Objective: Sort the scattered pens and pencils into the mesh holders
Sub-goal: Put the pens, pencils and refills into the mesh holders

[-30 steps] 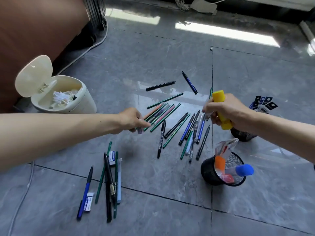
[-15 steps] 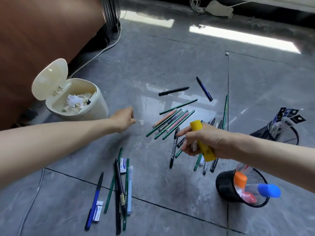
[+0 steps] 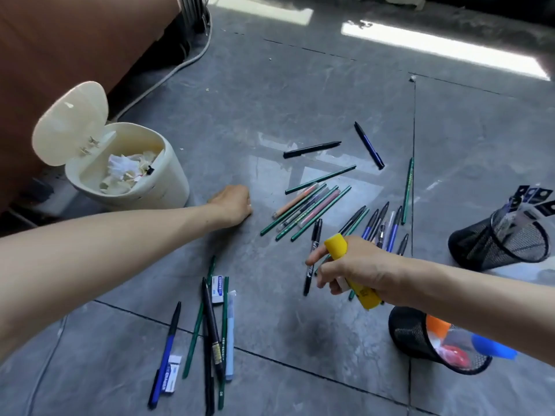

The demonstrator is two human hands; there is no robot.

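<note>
Fingers (image 3: pixel 326 273) of my right hand (image 3: pixel 360 268) wrap the yellow marker (image 3: pixel 365 295) near the closer mesh holder (image 3: pixel 411 331); I'd upend it and lower it in. My left hand (image 3: pixel 234 205) lies curled on the floor (image 3: pixel 270 85) by the scattered pens (image 3: pixel 312 208); whether it holds anything, I cannot tell.

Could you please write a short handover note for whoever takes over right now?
Right hand grips a yellow marker.
Left hand rests on the floor by the bin; whether it holds anything is unclear.
Near mesh holder holds a few items; far mesh holder holds carded items.
To do: the central pen pile and the near pile lie unsorted.
</note>
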